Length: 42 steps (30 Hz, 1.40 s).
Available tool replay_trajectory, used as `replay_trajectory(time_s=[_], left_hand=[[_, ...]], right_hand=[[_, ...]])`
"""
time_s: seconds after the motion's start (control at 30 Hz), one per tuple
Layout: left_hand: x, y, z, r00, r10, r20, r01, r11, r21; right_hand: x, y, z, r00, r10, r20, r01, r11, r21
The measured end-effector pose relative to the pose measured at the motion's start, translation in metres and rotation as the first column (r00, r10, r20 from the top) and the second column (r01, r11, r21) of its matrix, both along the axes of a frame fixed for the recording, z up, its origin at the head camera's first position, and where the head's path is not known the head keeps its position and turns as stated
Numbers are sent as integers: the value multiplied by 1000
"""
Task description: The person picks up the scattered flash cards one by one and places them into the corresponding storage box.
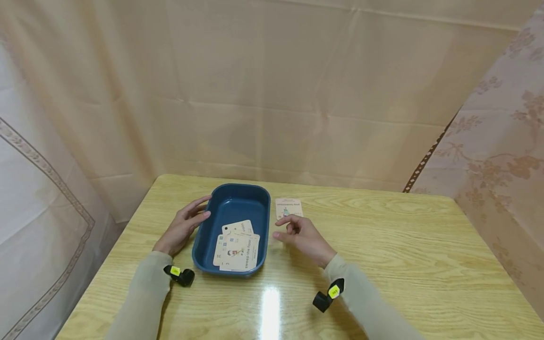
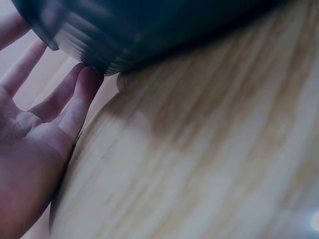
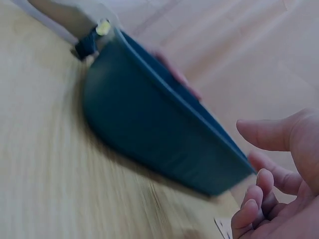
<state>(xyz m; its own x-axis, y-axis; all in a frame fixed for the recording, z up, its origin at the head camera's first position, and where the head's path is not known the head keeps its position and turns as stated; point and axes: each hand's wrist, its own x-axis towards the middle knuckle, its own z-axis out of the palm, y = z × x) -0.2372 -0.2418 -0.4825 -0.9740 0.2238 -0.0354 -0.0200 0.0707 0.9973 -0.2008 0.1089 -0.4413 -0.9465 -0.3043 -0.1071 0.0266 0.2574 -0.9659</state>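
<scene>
— Where does the left hand lie?

— Flat and relaxed against the left outer wall of the blue tray, fingers straight and loosely spread, fingertips touching the wall near the far corner. It grips nothing.

— And the right hand?

— It hovers just right of the tray, apart from it, fingers loosely curled with the index finger out toward the tray wall. It holds nothing.

— What is in the tray?

— A few picture cards lie overlapped in its near half; the top one reads "sweep the floor".

— Anything beyond the hands?

— One single card lies face up on the wooden counter, just beyond the right hand and beside the tray's far right corner. Pale cloth hangs behind the counter.
</scene>
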Motion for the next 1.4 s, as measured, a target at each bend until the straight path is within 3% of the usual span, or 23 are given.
replay_trajectory(time_s=[0.3,0.57,0.87,1.07,1.27,1.4], left_hand=[[0,-1,-2,1000,10,17,-10,1000,-5],[1,-1,-2,1000,5,20,-5,1000,0],[0,-1,-2,999,16,29,-16,1000,3],[-1,-1,-2,1000,12,25,-12,1000,10],[-1,-1,-1,1000,6,18,-6,1000,3],[0,-1,0,1000,6,16,-6,1000,6]], right_hand=[[-30,20,-15,988,-146,43,143,987,68],[-56,34,-26,977,-210,40,203,968,146],[-79,40,-31,984,-169,-47,176,939,297],[-84,39,-24,990,-141,-24,141,926,351],[-88,37,-20,993,-110,-43,117,886,449],[-91,34,-19,993,-119,-23,116,874,472]])
